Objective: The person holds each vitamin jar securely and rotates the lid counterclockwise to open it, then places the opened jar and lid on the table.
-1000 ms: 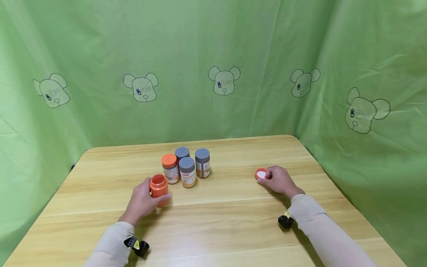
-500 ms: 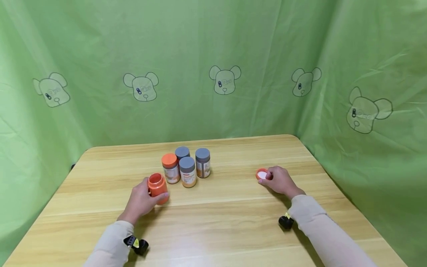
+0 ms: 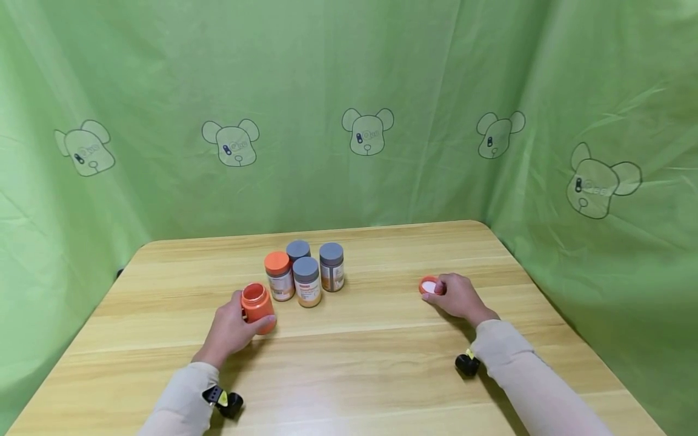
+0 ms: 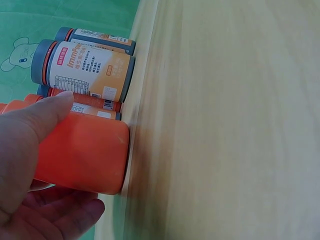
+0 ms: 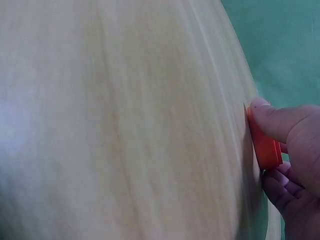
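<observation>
An orange plastic bottle without a cap is gripped by my left hand, thumb on the near side and fingers on the far side. Its round mouth faces up. In the left wrist view the orange bottle has its base on or very close to the tabletop. Over on the right, an orange screw cap lies with its white liner facing up, its edge pinched by my right hand. The right wrist view shows the cap between thumb and fingers at table level.
Just behind the open bottle stand an orange-capped jar and several grey-capped ones, including a front jar and a right-hand jar. They are close together on a wooden table. Green curtains enclose its back and sides.
The orange bottle in my left hand has shifted slightly to the left, its mouth leaning a little that way. My right hand and the cap have moved a hair to the right.
</observation>
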Demonstrator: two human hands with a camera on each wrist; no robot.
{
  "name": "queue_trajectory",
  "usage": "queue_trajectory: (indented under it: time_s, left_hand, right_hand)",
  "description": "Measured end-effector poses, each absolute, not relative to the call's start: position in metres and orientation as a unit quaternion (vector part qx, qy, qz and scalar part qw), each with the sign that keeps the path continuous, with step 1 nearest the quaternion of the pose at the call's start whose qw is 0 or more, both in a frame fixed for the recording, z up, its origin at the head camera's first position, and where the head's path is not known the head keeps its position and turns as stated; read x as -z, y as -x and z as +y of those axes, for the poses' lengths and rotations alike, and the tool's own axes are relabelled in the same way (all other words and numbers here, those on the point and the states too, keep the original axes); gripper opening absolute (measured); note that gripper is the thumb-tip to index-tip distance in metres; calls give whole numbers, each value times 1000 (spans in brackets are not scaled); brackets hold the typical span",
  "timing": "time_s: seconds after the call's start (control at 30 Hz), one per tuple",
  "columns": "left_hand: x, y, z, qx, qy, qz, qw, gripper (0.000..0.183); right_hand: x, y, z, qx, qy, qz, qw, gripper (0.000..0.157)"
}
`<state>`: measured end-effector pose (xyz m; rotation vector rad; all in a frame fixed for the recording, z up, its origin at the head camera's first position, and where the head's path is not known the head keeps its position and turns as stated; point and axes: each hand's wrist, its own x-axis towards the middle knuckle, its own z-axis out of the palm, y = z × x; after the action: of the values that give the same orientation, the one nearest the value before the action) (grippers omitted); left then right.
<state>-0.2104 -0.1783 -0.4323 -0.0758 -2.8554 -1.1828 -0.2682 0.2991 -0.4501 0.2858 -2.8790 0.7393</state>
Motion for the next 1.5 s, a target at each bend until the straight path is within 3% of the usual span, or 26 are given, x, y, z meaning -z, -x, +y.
queue_trajectory:
  time_s: [0.33,0.6,0.73,0.97,1.07,1.23,1.5]
  left_hand:
    - [436,212,-178,381,18,-924,17,74]
    - [427,207,-181,384,22,-923,21,103]
    - [411,204,-180,363,41,-927,79,102]
    - [385,194,-150,355,118,-891,257,87]
    - [378,190,-133,362,163,-872,288,82]
    - [374,191,-112,373,205,-867,260,72]
    - [385,194,-101,361,212,-901,115,43]
  right_hand:
    - [452,268,300,-247,-103,-959,90,34]
    - [437,267,289,-267,-88,-955,95,39]
    - [421,269,269,-291,-115,-944,107,40]
    - [398,280,212,-311,-180,-927,104,43]
    - [393,288,189,-310,-201,-925,90,49]
    - [392,300,158,-297,-217,-928,61,58]
    - [393,306,124,-286,-239,-928,32,74]
